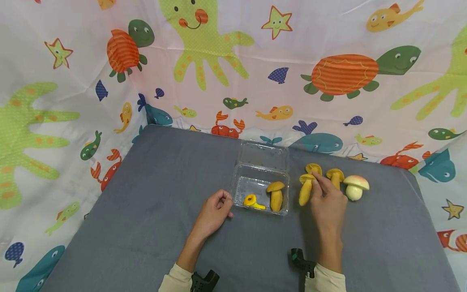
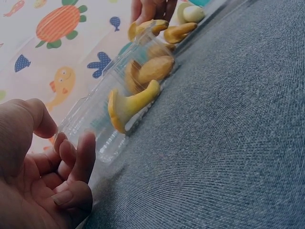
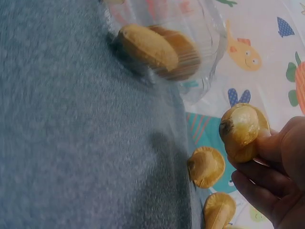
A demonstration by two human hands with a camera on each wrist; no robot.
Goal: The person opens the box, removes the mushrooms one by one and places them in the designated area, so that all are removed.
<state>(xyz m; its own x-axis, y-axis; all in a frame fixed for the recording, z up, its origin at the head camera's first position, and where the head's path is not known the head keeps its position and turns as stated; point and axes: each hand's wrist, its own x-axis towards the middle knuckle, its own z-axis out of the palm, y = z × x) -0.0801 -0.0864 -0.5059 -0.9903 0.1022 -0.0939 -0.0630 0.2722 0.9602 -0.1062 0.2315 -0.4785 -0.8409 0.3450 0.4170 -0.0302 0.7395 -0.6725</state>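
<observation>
A clear plastic box (image 1: 260, 168) stands with its lid raised at the back. My left hand (image 1: 214, 213) pinches the box's left rim between thumb and forefinger (image 2: 47, 121). Inside lie a small bright yellow toy mushroom (image 1: 251, 200) and a larger brownish-yellow toy mushroom (image 1: 276, 198). To the right of the box, my right hand (image 1: 329, 207) grips another brownish-yellow toy mushroom (image 1: 305, 192) by its cap, stem hanging toward me. In the right wrist view this held mushroom (image 3: 240, 126) shows its stem end to the camera, raised off the cloth.
Behind the right hand are two more brownish-yellow mushrooms, one farther back (image 1: 313, 167) and one to its right (image 1: 335, 175). A pale mushroom with a reddish cap (image 1: 355, 187) stands beyond them. Grey cloth (image 1: 153, 182) covers the table; a sea-animal curtain (image 1: 226, 61) hangs around it.
</observation>
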